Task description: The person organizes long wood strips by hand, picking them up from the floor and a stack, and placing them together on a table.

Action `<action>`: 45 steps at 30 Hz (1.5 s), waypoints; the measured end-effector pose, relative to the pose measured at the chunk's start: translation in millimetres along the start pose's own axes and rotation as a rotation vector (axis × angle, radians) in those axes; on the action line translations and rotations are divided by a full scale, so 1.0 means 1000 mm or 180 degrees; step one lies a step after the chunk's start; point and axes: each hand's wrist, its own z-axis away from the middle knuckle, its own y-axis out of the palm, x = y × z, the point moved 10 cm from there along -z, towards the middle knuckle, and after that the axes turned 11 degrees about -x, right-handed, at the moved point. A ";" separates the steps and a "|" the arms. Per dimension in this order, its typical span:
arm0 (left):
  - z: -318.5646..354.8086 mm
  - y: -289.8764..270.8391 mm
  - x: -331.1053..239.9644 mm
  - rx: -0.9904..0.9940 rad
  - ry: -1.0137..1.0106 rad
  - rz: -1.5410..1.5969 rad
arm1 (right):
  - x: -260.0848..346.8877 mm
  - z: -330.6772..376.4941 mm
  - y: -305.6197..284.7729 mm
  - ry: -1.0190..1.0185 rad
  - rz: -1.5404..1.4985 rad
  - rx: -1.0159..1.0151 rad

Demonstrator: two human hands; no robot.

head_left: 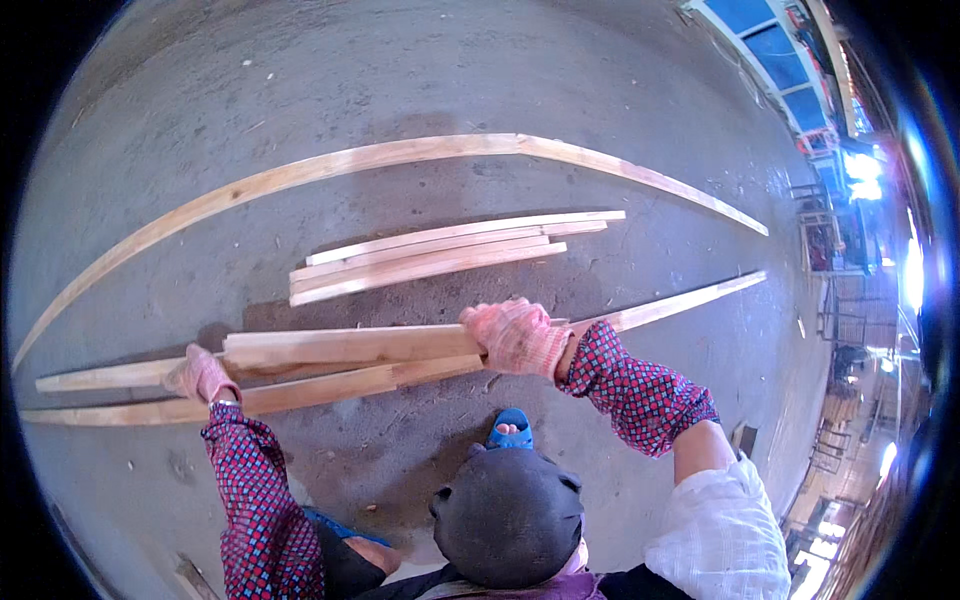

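Standing over a broad grey floor (650,120), scuffed, specked and patched darker in places. Noting a blue-paned frame (783,57) at upper right, with bright lights (863,178) below, blurred near the rim.

Tracing a long wood strip (390,152) along the far side, bowed in the fisheye view, apparently jointed near the middle. Finding more long strips (350,384) nearer the body, running from far left to well right. Between those lines, seeing a pile of short boards (430,255) flat on the floor, side by side, ends uneven.

Holding short planks (350,346) just nearer than the pile, overlapping the near long strips in view.

Wearing checked sleeves (260,510) on both forearms. Seeing a dark cap (510,515) at lower middle.

Gripping with the right hand (517,337), pink-gloved, fingers wrapped around the planks near their right end. Reaching with the left hand (203,377), also gloved, to the wood at left, fingers bent; cannot tell how tightly, or around exactly what.

Spotting a blue slipper (511,430) just beyond the cap, toes visible.
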 end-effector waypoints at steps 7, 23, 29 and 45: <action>-0.017 0.029 0.036 -0.0480 0.1032 -0.0570 | 0.072 0.019 -0.102 -0.0417 0.0652 -0.0498; -0.056 0.046 0.072 0.1803 -0.1576 0.2063 | -0.001 -0.013 0.009 -0.0598 0.0380 -0.1937; 0.092 -0.076 -0.040 0.1186 -0.1197 0.1642 | 0.051 0.003 0.007 -0.0449 0.4138 -0.4601; 0.159 -0.092 0.011 0.0273 -0.1175 0.1730 | -0.049 -0.015 0.018 -0.0150 0.0315 -0.0170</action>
